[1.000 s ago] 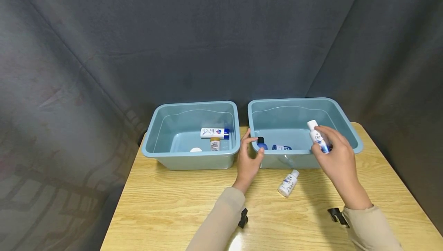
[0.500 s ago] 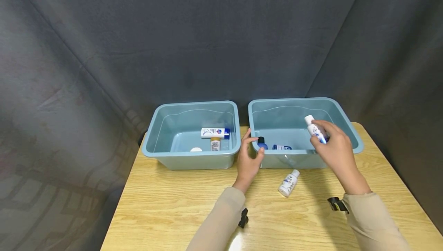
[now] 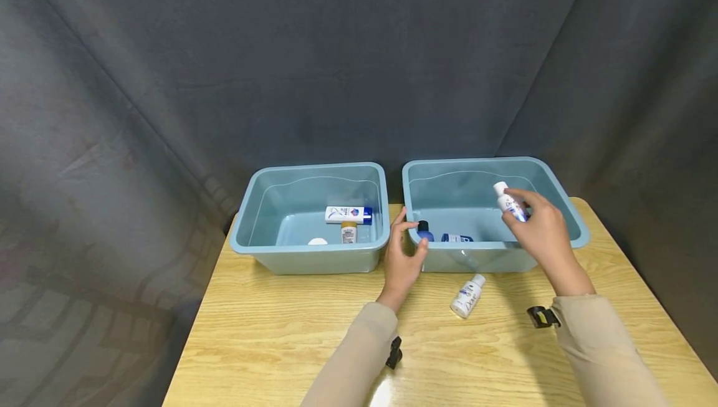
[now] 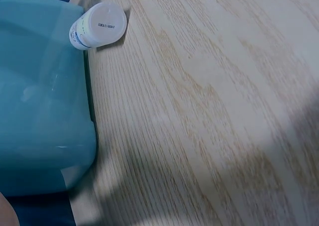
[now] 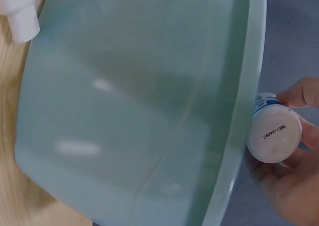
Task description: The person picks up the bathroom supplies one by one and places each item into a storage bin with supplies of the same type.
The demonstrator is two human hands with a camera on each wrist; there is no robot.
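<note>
My right hand (image 3: 541, 226) pinches a small white Dove bottle (image 3: 509, 202) between fingers and thumb, over the right-hand side of the right blue-green bin (image 3: 477, 257). The bottle tilts, white cap up and away. Its round base (image 5: 274, 134) shows at the bin's rim in the right wrist view. My left hand (image 3: 402, 263) rests at that bin's front left corner, index fingertip and thumb tip at the rim. Just inside that corner is a blue bottle (image 3: 425, 232) with a black cap. A second Dove bottle (image 3: 467, 296) lies on the table in front of the bin.
A dark blue labelled container (image 3: 457, 239) lies near the right bin's front wall. The left bin (image 3: 314, 260) holds a white-and-blue tube (image 3: 348, 215), a gold-capped bottle (image 3: 349, 234) and a white round item (image 3: 317, 242). A dark curtain (image 3: 336, 64) hangs behind the table (image 3: 269, 332).
My right hand has moved forward and slightly up with the Dove bottle, farther in over the right bin. The left hand and the Dove bottle on the table have stayed put.
</note>
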